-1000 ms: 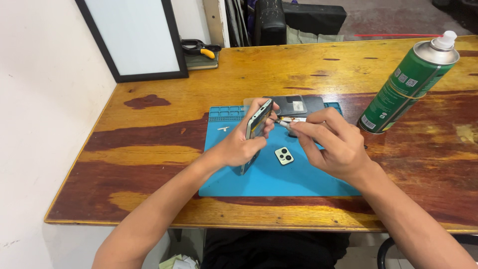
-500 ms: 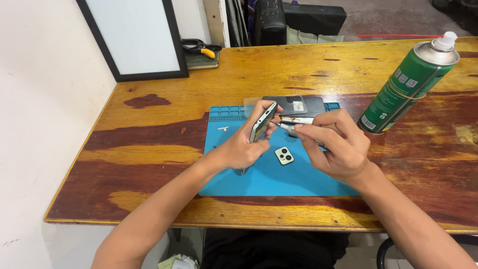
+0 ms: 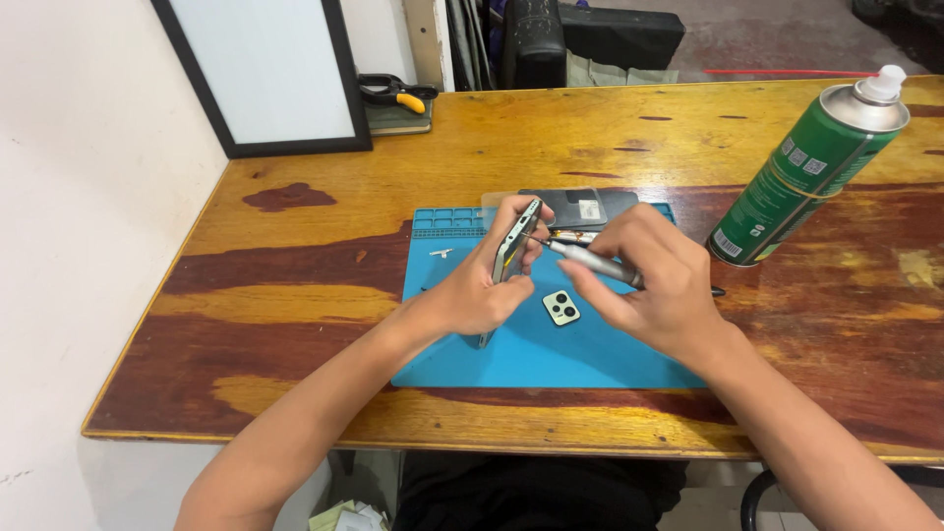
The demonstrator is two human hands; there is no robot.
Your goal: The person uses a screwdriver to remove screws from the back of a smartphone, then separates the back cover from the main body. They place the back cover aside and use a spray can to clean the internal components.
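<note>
screwdriver point(image 3: 594, 264) tip now at phone point(image 3: 511, 251)

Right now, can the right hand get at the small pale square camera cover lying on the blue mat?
Probably yes. The small pale square camera cover lies uncovered on the blue mat, just beside the right hand. However, that hand already holds a slim silver screwdriver, so its fingers are occupied.

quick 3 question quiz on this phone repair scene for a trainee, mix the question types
1. True or false: the left hand holds the phone flat on the mat.
2. What does the right hand hold? A) spray can B) screwdriver C) pliers
3. What small part lies on the mat below the hands?

Key: 1. False, it is held up on edge. 2. B. 3. The camera cover.
</note>
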